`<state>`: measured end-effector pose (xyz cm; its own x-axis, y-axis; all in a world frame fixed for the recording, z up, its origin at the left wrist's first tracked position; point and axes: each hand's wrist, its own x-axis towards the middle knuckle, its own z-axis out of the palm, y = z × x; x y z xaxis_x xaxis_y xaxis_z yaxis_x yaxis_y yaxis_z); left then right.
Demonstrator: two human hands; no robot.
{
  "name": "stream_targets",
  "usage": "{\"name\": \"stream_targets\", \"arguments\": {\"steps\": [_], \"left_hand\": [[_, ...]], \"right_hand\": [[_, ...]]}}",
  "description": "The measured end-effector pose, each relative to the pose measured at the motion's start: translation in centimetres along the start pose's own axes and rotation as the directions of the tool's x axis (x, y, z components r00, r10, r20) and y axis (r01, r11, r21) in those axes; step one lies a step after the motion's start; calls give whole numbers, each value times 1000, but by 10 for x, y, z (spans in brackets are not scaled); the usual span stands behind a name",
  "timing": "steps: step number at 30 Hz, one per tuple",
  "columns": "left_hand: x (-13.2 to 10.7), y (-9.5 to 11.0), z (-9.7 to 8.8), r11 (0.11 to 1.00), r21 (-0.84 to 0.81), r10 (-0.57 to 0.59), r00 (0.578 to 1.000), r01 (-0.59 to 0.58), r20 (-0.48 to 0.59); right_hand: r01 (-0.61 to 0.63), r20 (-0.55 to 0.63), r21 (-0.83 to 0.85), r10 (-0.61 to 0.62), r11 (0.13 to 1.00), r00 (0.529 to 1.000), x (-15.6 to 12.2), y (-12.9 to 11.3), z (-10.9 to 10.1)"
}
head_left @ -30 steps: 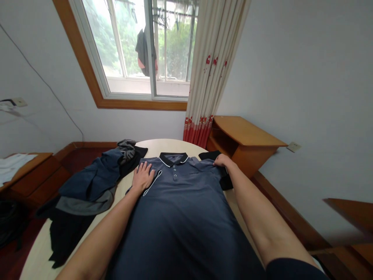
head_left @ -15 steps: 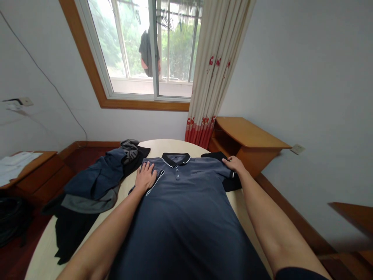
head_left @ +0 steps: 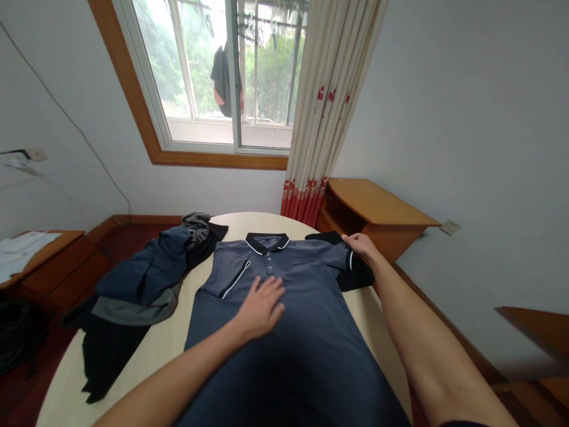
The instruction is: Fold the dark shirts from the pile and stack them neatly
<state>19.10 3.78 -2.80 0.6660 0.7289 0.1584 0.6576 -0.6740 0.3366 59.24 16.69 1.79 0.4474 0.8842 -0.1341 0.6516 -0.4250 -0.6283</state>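
Observation:
A blue-grey polo shirt (head_left: 293,332) with a black collar and white piping lies flat, face up, on a round pale table (head_left: 133,356). My left hand (head_left: 260,308) rests open, palm down, on the chest of the shirt below the buttons. My right hand (head_left: 361,244) sits at the shirt's right sleeve, fingers closed on the sleeve's edge. The left sleeve lies folded inward over the shirt's shoulder.
A heap of dark blue, grey and black clothes (head_left: 142,279) covers the table's left side. A black garment (head_left: 351,276) lies under the right sleeve. A wooden side cabinet (head_left: 377,213) stands at the right, a low wooden unit (head_left: 40,261) at the left, a curtain (head_left: 324,118) behind.
My left hand has left the shirt's left shoulder and slid down to the middle of the chest. My right hand has moved the right sleeve slightly outward.

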Motion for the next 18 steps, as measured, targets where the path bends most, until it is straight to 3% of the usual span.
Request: {"name": "stream_targets", "arguments": {"steps": [2,5,9,14,18], "left_hand": [[-27,43,14,957,-161,263,956,-242,126],[-61,80,26,860,-308,477,856,-407,199],[-80,89,29,820,-326,552,800,-471,236],[-84,91,33,814,-303,568,785,-495,246],[-79,93,31,815,-357,553,798,-456,241]], "right_hand": [[-50,20,15,50,999,999,-4,2,-1],[-174,123,-3,173,985,977,-12,7,-4],[-129,143,-11,129,992,981,-21,11,-7],[-20,-31,15,20,1000,999,-23,6,-4],[100,-204,-88,-116,991,972,-27,-3,-1]]}}
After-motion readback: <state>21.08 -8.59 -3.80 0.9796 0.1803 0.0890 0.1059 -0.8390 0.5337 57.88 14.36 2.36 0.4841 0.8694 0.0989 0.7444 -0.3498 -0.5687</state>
